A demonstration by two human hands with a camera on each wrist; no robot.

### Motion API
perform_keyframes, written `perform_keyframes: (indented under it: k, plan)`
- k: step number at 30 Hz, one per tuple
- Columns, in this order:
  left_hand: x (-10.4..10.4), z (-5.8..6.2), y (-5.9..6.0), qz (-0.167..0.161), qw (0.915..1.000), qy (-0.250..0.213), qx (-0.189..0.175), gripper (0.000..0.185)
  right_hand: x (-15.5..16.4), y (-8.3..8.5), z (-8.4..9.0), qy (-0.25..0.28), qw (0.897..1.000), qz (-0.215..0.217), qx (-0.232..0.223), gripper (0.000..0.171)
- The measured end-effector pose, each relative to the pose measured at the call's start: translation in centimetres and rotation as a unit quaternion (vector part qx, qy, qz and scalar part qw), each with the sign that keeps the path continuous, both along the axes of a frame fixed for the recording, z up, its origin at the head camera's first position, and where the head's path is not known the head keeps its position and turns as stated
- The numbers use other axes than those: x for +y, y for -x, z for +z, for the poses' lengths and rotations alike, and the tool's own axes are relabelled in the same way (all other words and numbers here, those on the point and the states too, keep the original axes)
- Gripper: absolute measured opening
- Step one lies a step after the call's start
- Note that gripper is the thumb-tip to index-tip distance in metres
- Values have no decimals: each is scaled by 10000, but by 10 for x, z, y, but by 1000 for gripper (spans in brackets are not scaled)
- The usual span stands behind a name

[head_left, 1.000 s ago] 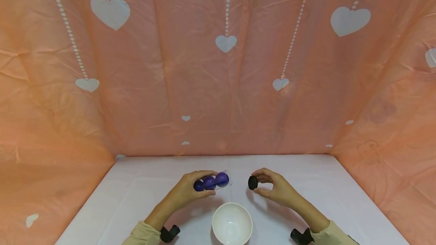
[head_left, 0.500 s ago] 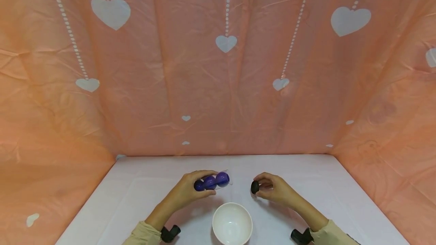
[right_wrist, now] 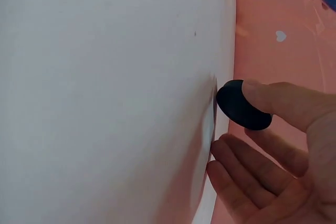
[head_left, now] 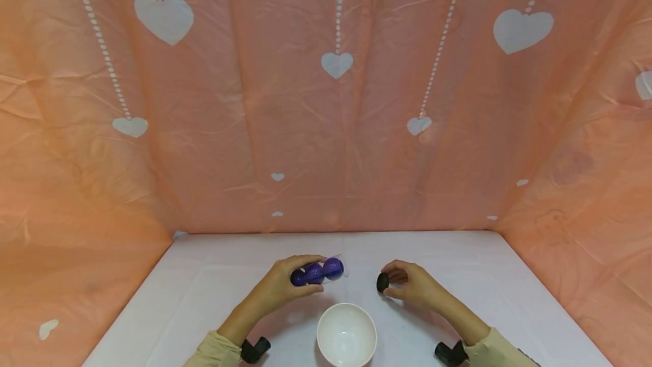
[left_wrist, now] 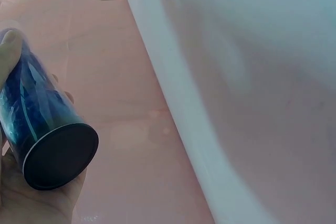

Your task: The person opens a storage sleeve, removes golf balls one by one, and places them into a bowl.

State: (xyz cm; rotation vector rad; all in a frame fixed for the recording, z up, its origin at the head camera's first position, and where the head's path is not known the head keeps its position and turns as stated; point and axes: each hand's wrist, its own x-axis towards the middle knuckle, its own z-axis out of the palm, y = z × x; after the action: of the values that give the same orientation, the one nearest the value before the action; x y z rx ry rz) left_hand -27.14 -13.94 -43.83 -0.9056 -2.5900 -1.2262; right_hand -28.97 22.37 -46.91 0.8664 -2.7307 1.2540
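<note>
My left hand [head_left: 282, 283] grips a clear plastic tube [head_left: 314, 273] with purple balls inside, three of them visible. The tube lies nearly sideways above the table, one clear end toward the right. Its black base [left_wrist: 60, 157] faces the camera in the left wrist view, close to the palm. Across from it, my right hand [head_left: 416, 286] pinches a round black cap [right_wrist: 242, 105] between thumb and index finger, low over the table and apart from the tube. The other right fingers are loosely bent, their tips near the white surface.
A white bowl [head_left: 347, 333] stands between the forearms, near the front of the white-covered table [head_left: 224, 276]. An orange curtain [head_left: 305, 129] with white hearts closes off the back and both sides. Black wrist cameras sit at both cuffs.
My right hand has lowered a little toward the table and shifted slightly right with the black cap, away from the tube. The left hand and tube have stayed almost still.
</note>
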Motion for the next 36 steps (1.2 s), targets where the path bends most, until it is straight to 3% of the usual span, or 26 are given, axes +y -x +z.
perform_keyframes:
  k: [14, 36]
  plan:
    - [1, 0, 0, -135, 9998, 25, 136, 54, 4, -1, 4, -382, 9991, -180, 88, 35]
    - [1, 2, 2, -151, 9999, -38, -10, 55, 4, -2, 4, -760, 9959, -486, -81, 36]
